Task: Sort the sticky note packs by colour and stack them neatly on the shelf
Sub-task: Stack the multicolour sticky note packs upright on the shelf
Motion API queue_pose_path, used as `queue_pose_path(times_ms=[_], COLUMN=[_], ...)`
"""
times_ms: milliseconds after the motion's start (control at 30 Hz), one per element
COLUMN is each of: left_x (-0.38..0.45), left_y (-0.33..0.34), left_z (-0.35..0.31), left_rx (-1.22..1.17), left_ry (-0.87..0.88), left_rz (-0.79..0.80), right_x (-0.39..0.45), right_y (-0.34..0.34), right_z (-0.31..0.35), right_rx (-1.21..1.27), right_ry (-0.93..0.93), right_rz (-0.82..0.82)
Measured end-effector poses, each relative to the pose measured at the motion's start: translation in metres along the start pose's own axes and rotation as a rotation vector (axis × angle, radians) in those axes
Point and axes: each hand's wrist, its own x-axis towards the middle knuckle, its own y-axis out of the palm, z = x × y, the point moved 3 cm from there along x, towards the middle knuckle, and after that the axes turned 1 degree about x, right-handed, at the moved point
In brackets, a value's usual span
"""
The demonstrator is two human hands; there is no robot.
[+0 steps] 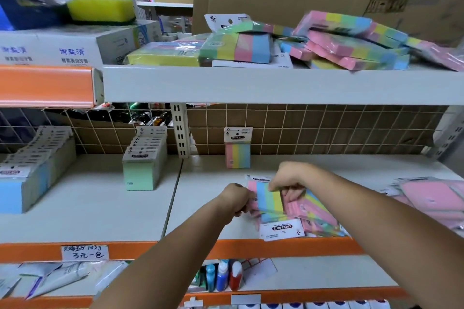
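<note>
Glossy plastic-wrapped sticky note packs [276, 204], matt painted shelf [213, 211] (looks metal), wire grid backing [326, 128]

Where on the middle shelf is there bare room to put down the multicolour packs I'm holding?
Bare shelf lies between the green row and the upright multicolour pack, and right of that pack along the wire grid. It is crowded by the pink pile and on the top shelf.

The one camera sits on my head, facing forward and slightly down at the middle shelf [100, 208] close before me; my forearms reach in from below; upper shelf [251, 83] near eye level.
</note>
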Motion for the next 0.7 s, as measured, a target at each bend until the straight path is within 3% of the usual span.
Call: queue_pose_path(times_ms=[267, 467, 700], left_x=[0.018, 0.047, 0.081], left_y=[-0.027, -0.038, -0.037], left_z=[-0.004, -0.012, -0.013], left_rx=[-0.165, 0.071, 0.238], left_ry=[0.138, 0.14, 0.103], left_rz=[-0.246, -0.399, -0.386], right_x=[0.013, 0.026, 0.048], right_y=[0.009, 0.016, 0.024], right_z=[0.025, 0.047, 0.055], right_rx=[0.224, 0.29, 0.392], right_ry=[-0.127, -0.267, -0.268], right_rz=[-0.062, -0.203, -0.257])
